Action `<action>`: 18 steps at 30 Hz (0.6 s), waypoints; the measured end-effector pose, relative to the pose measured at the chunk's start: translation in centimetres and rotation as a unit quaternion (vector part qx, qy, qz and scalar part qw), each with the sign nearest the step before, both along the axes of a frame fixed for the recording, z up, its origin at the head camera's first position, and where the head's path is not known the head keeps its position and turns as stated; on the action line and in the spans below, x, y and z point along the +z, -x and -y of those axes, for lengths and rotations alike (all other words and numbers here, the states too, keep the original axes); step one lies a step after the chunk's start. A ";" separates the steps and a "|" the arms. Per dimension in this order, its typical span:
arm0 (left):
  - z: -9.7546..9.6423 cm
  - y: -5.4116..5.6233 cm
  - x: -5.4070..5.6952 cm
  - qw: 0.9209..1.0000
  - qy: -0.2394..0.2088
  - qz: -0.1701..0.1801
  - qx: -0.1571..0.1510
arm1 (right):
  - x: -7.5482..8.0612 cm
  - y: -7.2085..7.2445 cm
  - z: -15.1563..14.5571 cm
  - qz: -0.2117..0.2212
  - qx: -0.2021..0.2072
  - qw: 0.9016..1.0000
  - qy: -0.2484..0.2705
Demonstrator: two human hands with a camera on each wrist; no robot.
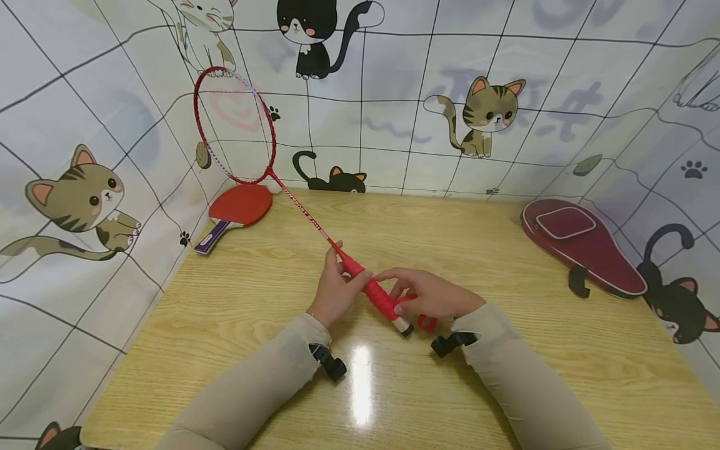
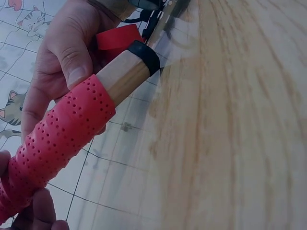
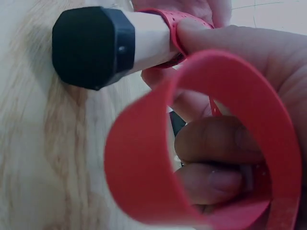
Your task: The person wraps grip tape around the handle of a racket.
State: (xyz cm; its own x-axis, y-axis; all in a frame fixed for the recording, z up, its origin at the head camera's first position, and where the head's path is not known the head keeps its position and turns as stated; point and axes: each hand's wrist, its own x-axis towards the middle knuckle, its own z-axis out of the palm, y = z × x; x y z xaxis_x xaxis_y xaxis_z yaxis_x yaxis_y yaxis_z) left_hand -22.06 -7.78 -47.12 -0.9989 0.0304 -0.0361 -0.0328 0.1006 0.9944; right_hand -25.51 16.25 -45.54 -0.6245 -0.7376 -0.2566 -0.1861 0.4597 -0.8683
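A red badminton racket (image 1: 304,213) slants over the table, its strung head far left and its handle toward me. My left hand (image 1: 335,292) holds the upper handle between thumb and fingers. Red perforated grip tape (image 2: 64,127) wraps most of the handle in overlapping turns. Below it, bare wood (image 2: 125,76) shows, ending in a black butt cap (image 3: 86,48). My right hand (image 1: 432,295) has its thumb on the tape's lower turn. Its other fingers curl around the loose tape, whose free length hangs in a wide loop (image 3: 139,167) beside the butt.
A red table tennis paddle (image 1: 240,205) lies at the back left of the wooden table (image 1: 478,394), a white ball (image 1: 275,187) beside it. At the back right is a dark red paddle case (image 1: 585,240) with a black strap. Cat-print cloth (image 1: 388,125) walls the table's back and sides.
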 end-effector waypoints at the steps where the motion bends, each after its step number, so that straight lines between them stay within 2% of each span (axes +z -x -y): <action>1: 0.0 0.0 0.0 1.000 0.001 0.001 0.000 | 0.0 0.0 0.0 0.000 -0.001 1.000 -0.001; 13: -0.1 0.1 -0.1 1.000 -0.013 0.005 0.001 | 0.5 -0.2 -0.1 0.051 -0.004 0.999 0.000; 18: -0.1 0.0 0.1 1.000 -0.003 0.010 0.007 | 0.2 -0.1 0.0 0.036 -0.002 0.999 -0.003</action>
State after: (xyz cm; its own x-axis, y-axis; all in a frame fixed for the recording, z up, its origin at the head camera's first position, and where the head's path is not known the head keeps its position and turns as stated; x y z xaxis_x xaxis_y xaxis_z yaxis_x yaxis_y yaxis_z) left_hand -22.01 -7.65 -47.06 -0.9983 0.0163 -0.0553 -0.0535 0.0934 0.9942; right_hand -25.40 16.21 -45.37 -0.6079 -0.7328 -0.3058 -0.1217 0.4665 -0.8761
